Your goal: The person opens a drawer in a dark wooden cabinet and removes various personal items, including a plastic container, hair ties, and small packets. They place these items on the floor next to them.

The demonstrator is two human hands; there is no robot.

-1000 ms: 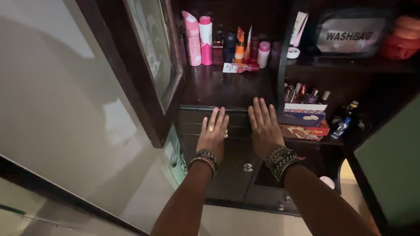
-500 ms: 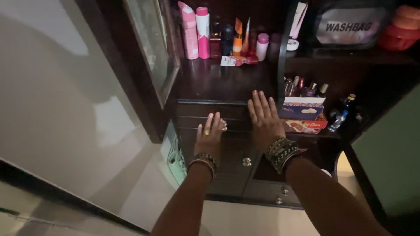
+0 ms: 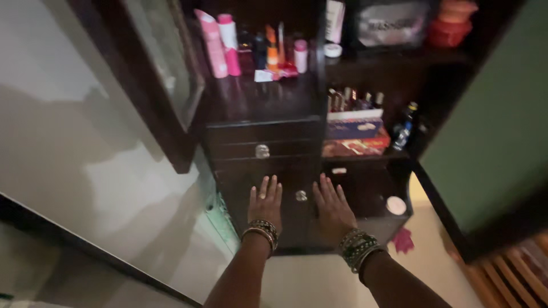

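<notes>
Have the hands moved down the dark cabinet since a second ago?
Yes. Both the left hand and right hand moved down: earlier they lay by the upper drawer knob, now they flank the lower knob, well below the shelf.

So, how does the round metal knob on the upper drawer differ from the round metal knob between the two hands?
The upper round metal knob sits on a shallow drawer front, far above both hands; the lower round metal knob sits between the left hand and the right hand. The upper knob looks larger and brighter, the lower smaller and dimmer. Neither is touched. Both are silvery and belong to one dark wooden cabinet.
</notes>
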